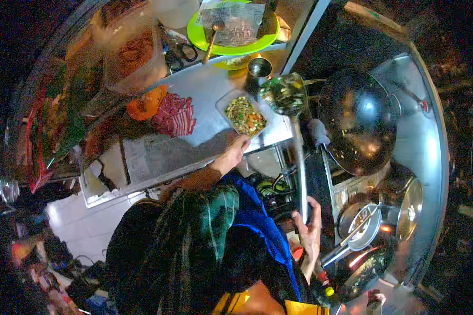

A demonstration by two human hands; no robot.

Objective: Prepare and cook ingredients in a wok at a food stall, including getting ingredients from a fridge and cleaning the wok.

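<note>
My left hand (235, 153) grips the near edge of a clear plastic container (245, 116) filled with chopped food in green, brown and orange. My right hand (310, 226) is closed round the end of the long metal handle of a ladle (285, 94). The ladle's bowl holds more chopped greens and pale pieces, just right of the container. Behind them stands a metal cup (259, 67). Left of the container, sliced raw meat (176, 116) lies on the metal counter (205, 92), beside an orange item I cannot make out.
A large dark wok (358, 122), with a cloth (318, 132) near its handle, sits on the stove at right. Below it a strainer (364, 228) rests over a pot. A lime-green basin (233, 49) with a spoon (211, 45) stands at the back; bottles lie near my right wrist.
</note>
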